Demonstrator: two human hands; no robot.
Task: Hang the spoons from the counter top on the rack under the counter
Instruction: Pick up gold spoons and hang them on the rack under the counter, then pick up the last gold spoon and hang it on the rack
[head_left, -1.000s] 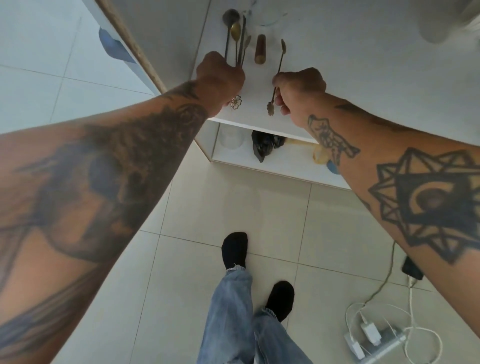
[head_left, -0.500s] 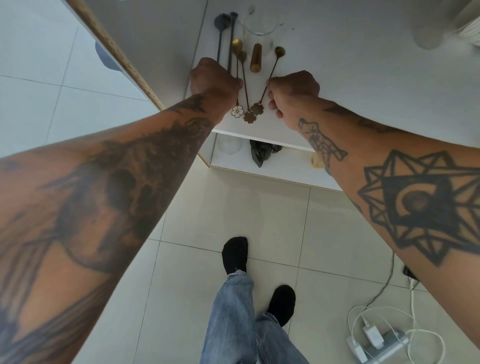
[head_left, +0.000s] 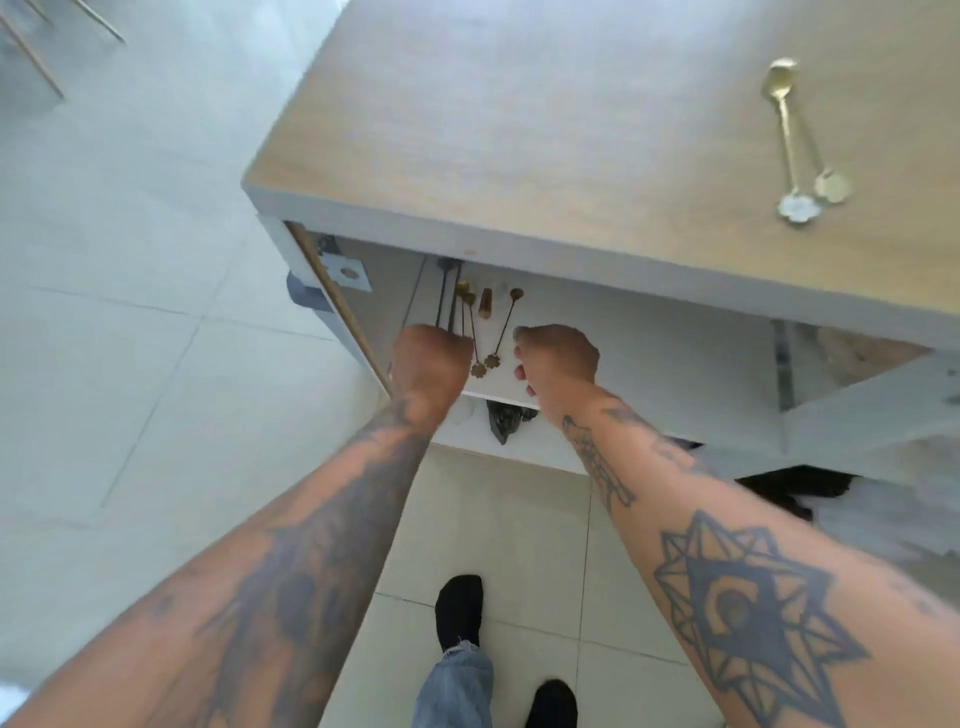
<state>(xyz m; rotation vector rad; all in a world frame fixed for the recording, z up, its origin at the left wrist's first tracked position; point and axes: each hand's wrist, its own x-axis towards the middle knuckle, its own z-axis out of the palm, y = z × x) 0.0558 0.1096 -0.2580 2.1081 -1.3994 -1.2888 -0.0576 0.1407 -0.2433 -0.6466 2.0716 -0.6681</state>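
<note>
Two gold spoons (head_left: 789, 135) with flower-shaped ends lie side by side on the wooden counter top (head_left: 519, 130), far right. Under the counter's front edge several spoons hang from the rack (head_left: 452, 266). Two thin gold hanging spoons (head_left: 501, 327) dangle free between my hands, flower ends down. My left hand (head_left: 431, 364) is a fist around the lower ends of the dark hanging handles. My right hand (head_left: 558, 358) sits just right of the free spoons, fingers loosely curled, holding nothing.
A metal hinge bracket (head_left: 345, 270) and the cabinet's wooden side edge (head_left: 337, 312) are left of the rack. A black bag (head_left: 504, 421) lies on the lower shelf. My feet in black socks (head_left: 460, 608) stand on pale floor tiles.
My right hand let go of the flower-ended spoon, which now hangs free. The view has lifted, bringing the counter top and its two spoons into sight.
</note>
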